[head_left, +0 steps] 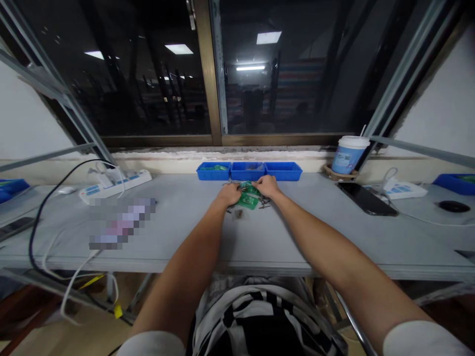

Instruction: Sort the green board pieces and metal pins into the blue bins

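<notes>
Both my arms reach out over the grey table [208, 232]. My left hand [229, 193] and my right hand [266, 186] meet over a small green circuit board [248, 200] lying on the table just in front of three blue trays [248, 171]. The fingers of both hands are curled around the board's upper edge, and a thin metal part seems pinched between them. A few small dark parts [237, 213] lie loose on the table beside the board. How firmly each hand grips is too small to tell.
A white power strip [115, 184] with cables sits at the left. At the right are a paper cup [349, 154] with a straw, a dark phone [366, 199], another power strip [399, 188] and a black mouse [453, 206]. More blue trays [456, 181] stand at both far ends. A window is behind the table.
</notes>
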Demonstrator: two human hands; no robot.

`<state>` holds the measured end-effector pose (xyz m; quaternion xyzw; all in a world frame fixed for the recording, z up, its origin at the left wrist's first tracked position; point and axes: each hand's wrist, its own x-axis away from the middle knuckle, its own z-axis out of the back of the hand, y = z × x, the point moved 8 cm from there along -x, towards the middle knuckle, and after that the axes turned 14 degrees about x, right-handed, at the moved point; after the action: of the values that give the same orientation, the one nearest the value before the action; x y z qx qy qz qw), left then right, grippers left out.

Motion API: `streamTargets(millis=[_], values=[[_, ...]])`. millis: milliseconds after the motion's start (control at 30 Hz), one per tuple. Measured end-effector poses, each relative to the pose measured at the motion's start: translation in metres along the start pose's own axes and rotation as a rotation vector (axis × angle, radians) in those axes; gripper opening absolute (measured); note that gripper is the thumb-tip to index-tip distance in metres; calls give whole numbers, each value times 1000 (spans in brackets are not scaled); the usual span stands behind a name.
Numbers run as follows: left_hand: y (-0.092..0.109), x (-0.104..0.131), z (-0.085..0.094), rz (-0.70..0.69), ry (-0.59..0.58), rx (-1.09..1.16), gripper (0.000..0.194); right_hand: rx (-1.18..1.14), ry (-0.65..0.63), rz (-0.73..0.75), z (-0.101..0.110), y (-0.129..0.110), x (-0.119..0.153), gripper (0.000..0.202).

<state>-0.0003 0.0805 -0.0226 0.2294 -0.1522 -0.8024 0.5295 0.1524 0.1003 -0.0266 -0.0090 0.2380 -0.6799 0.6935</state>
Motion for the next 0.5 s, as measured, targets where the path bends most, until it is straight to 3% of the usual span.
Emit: streamTargets(millis=[167,333,500], values=[[3,2,1,0,-11,-8,37,-186,-52,-92,-2,7,-1,15],[2,1,3,21,-2,21,30,-411,74,-178,11,17,0,15],[4,1,13,22,119,188,38,-689,72,-216,14,18,4,12]])
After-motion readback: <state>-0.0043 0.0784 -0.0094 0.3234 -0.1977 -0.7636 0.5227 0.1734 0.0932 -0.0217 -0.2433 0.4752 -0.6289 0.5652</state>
